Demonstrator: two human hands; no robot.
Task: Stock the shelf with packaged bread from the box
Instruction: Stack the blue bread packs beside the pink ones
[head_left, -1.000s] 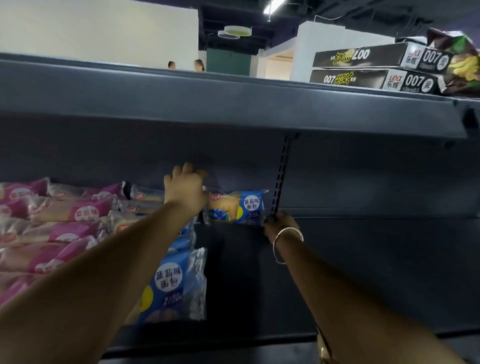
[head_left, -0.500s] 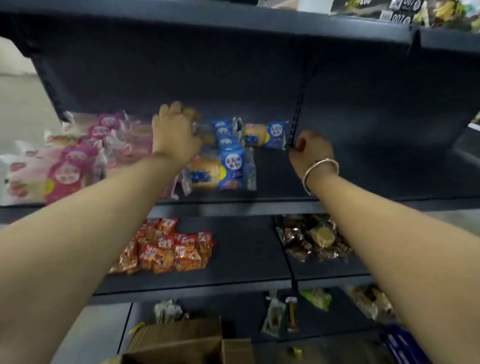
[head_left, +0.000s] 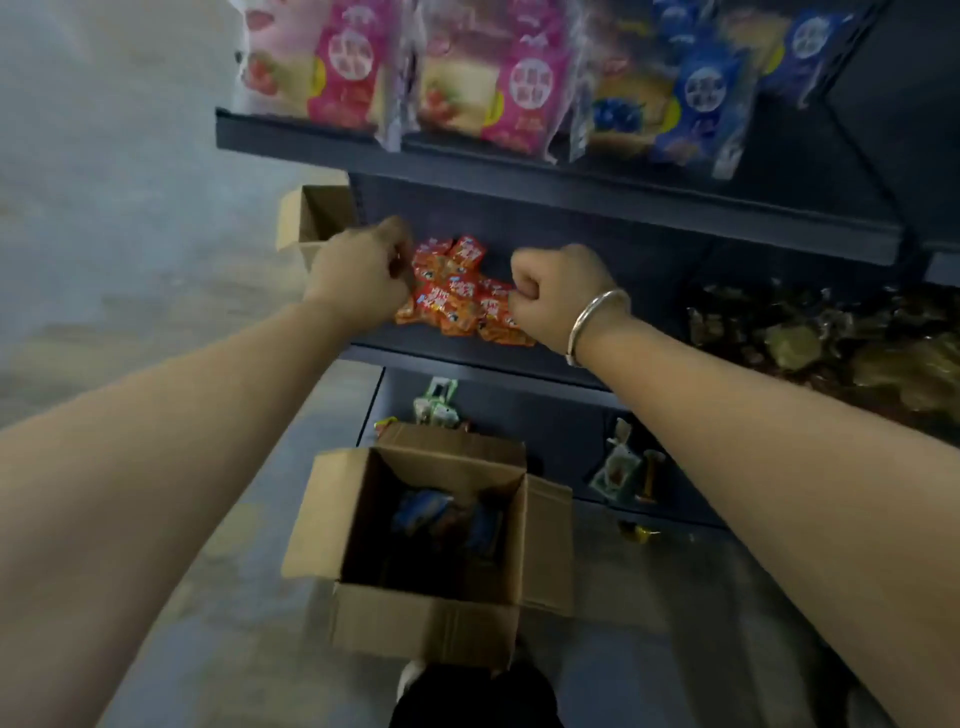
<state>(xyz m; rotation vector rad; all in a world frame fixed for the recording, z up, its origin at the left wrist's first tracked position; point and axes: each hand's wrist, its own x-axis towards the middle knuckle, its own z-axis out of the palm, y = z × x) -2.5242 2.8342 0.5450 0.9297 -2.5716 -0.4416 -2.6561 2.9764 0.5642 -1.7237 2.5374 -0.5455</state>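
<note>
The dark shelf unit (head_left: 571, 192) fills the upper and right part of the view, and the grey floor (head_left: 130, 208) lies at the left. On the top shelf, along its front edge, packaged bread stands in a row: pink packs (head_left: 343, 67) toward the left end and blue packs (head_left: 696, 93) to the right of them. Below, on the floor in front of the shelf unit, an open cardboard box (head_left: 431, 613) stands with its flaps spread; a few blue bread packs (head_left: 421, 512) lie at its bottom. A second cardboard box (head_left: 311, 218) stands further back, near the left end of the shelf unit. On the middle shelf, a heap of small red-orange packets (head_left: 457, 296) lies near the front edge, and brown wrapped goods (head_left: 831, 338) lie to the right. The left hand (head_left: 363, 275) and the right hand (head_left: 561, 296) hang in front of this shelf, both with fingers curled in and holding nothing. A silver bangle (head_left: 592, 322) is on the right wrist.
</note>
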